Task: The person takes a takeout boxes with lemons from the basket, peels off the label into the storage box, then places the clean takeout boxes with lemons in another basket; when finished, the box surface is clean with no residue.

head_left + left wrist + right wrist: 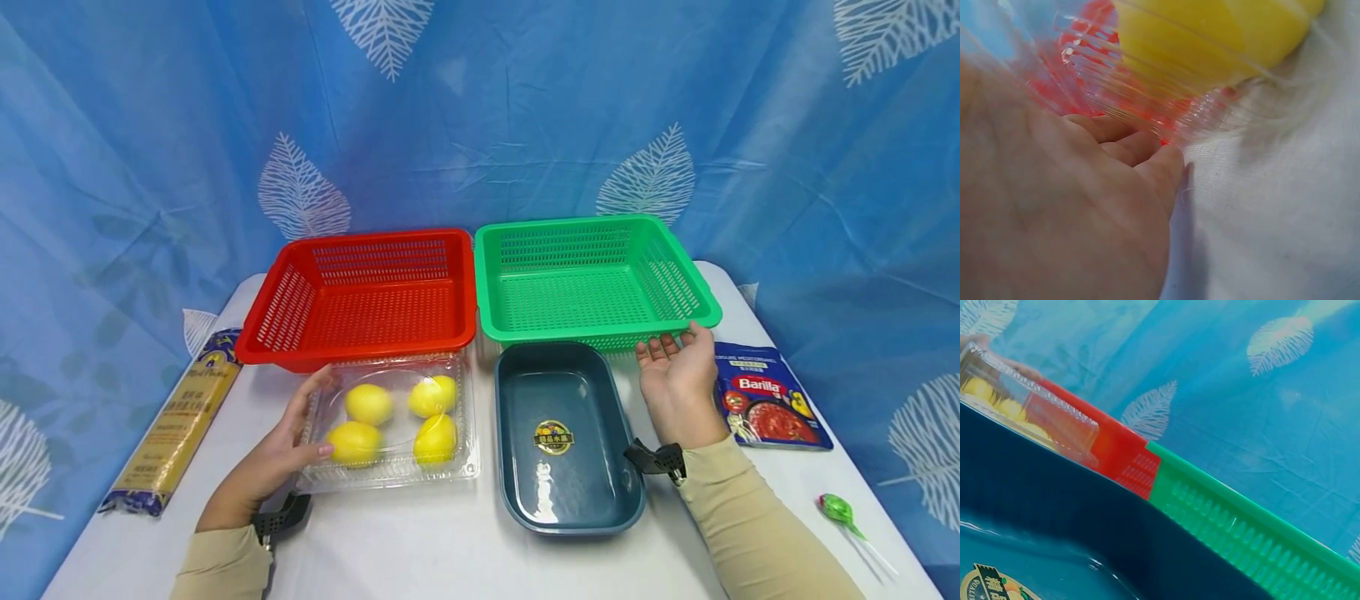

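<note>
A clear plastic box with several yellow lemons inside is in the middle left of the head view. My left hand grips its left side, thumb at the front corner and fingers along the far side. In the left wrist view the fingers curl at the edge of the box, a lemon showing through the plastic. Palm up, my right hand holds nothing. Its loosely bent fingers lie near the front rim of the green basket, right of a dark blue tray.
Behind the clear box stands a red basket, side by side with the green one. A long pasta packet lies at the left edge. On the right are a blue Barilla pouch and a green lollipop.
</note>
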Available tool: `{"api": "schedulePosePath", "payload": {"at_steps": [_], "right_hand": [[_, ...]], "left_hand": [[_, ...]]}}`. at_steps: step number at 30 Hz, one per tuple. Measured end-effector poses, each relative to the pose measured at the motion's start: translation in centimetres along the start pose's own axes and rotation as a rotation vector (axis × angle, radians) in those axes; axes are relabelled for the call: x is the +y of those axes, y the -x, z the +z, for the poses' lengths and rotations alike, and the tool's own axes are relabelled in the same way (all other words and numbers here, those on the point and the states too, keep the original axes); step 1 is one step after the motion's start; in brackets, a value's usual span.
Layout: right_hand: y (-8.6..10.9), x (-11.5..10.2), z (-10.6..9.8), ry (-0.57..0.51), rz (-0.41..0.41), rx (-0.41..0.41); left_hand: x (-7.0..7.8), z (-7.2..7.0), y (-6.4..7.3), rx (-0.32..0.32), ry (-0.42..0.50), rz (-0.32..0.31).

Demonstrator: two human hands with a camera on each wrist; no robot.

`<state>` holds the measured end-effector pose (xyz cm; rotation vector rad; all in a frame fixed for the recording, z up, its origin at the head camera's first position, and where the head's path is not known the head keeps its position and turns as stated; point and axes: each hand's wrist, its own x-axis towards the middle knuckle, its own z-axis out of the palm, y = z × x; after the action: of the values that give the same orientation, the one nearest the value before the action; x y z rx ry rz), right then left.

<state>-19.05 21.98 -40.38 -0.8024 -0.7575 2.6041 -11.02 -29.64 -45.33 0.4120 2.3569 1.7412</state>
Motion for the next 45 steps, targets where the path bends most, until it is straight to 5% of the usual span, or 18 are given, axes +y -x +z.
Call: {"api": "schedulePosePath", "payload": {"at_steps": [22,35,45], "right_hand": [[0.3,0.8,0.2,-0.033,-0.084,-0.014],[-0.3,1.0,0.0,-0.093,-0.098,-0.045],[-0.2,1.1,-0.1,-0.083,-0.104,-0.054]], "left_hand": [[-0.1,0.2,0.2,0.012,-0.006,0.006],[0.7,1.6,0.3,0.191,-0.004,0.006],[1.6,2.5,0.7,0.250,0.050,-0.013]]}}
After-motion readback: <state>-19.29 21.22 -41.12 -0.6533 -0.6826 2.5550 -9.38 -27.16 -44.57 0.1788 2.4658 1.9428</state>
